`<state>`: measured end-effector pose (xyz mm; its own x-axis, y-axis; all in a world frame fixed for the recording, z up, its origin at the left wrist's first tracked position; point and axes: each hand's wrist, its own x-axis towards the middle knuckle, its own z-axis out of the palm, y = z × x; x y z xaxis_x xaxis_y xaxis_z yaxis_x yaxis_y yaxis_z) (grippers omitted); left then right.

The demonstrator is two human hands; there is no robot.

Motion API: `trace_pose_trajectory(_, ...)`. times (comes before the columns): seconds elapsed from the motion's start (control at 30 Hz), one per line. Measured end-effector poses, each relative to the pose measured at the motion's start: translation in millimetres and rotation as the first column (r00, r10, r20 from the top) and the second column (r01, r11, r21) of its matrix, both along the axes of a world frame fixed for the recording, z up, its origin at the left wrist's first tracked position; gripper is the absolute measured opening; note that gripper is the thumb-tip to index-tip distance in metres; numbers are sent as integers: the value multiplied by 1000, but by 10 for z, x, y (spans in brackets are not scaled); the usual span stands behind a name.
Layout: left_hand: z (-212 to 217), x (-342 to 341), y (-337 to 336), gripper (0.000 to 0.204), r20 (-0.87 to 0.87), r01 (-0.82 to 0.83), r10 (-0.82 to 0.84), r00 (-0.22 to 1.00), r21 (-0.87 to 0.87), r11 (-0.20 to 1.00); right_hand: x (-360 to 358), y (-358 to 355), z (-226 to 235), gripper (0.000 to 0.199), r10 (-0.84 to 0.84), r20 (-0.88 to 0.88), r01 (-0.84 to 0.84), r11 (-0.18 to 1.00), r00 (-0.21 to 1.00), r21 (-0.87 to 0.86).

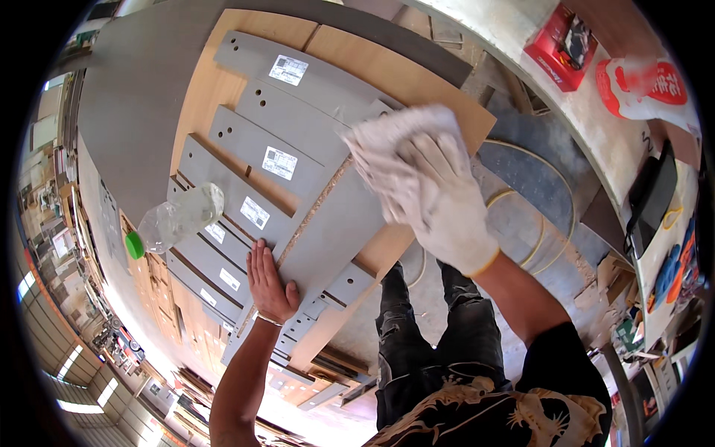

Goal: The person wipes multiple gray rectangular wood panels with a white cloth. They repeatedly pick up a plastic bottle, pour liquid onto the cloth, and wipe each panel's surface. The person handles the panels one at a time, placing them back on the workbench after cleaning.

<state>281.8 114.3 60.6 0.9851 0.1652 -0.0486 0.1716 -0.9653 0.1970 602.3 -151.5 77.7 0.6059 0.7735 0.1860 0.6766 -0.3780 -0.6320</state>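
My right hand [454,212], in a white work glove, presses a whitish cloth [406,134] against the far right end of a long grey panel [320,231]. The cloth is slightly blurred. My bare left hand [272,289], a thin band at its wrist, lies flat with fingers stretched over the lower left part of this panel. A raw brown chipboard edge [328,192] runs along the panel's length. Beyond it lie several grey boards with drilled holes and white labels [280,162]. On them, left of my hands, a clear bottle with a green cap [182,217] rests on its side.
Wood-coloured board [465,112] lies under the grey panels. At the right, a pale worktop [514,22] bears a red box [560,48], a red-and-white container [644,89] and a black object [649,194]. A yellowish hose [547,238] loops on the floor beside my legs.
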Motion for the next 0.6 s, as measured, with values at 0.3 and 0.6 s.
trace_pose_trajectory(0.3, -14, -9, 14, 76, -5, -19, 19, 1000, -15, 1000, 331, 262, -134, 60, -95, -91, 92, 995, 991, -29)
trace_pose_trajectory(0.6, 6, -31, 29, 77, -28, -44, 43, 999, -38, 998, 443, 639, -165, 50, -13, 196, 25, 998, 980, -58)
